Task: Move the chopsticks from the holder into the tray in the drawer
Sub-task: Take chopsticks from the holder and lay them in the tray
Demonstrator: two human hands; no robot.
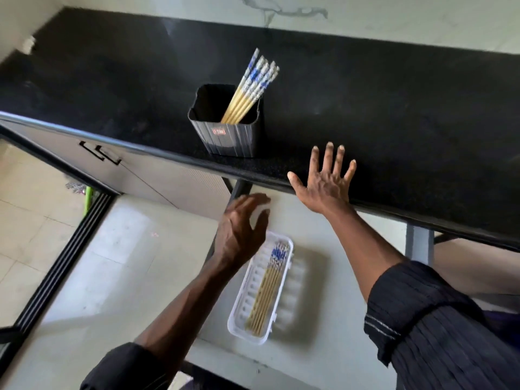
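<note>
— What's at the far left?

— Two black handles [102, 154] on a pale cabinet front, under the black counter [394, 102]. Below that the drawer [112, 277] stands open, white inside.

— And the holder?

— The holder [233, 139], dark and square, stands upright on the counter near its front edge. The chopsticks [251, 85] lean in it toward its far right corner, blue-and-white ends up. Blur keeps me from counting them.

— The left hand?

— The left hand [242, 229] hangs over the drawer, at the tray's far end. Its fingers are loosely spread and blurred, and it holds nothing.

— The tray?

— The tray [294, 291], white, lies in the drawer with its length running away from the person. More chopsticks [267, 294] lie side by side along its left half, patterned ends toward the counter.

— The right hand?

— The right hand [326, 184] is palm down at the counter's front edge, fingers straight and spread wide. It is right of the holder and apart from it. I cannot tell whether it touches the counter. A dark sleeve [422, 319] is bunched on that forearm.
</note>
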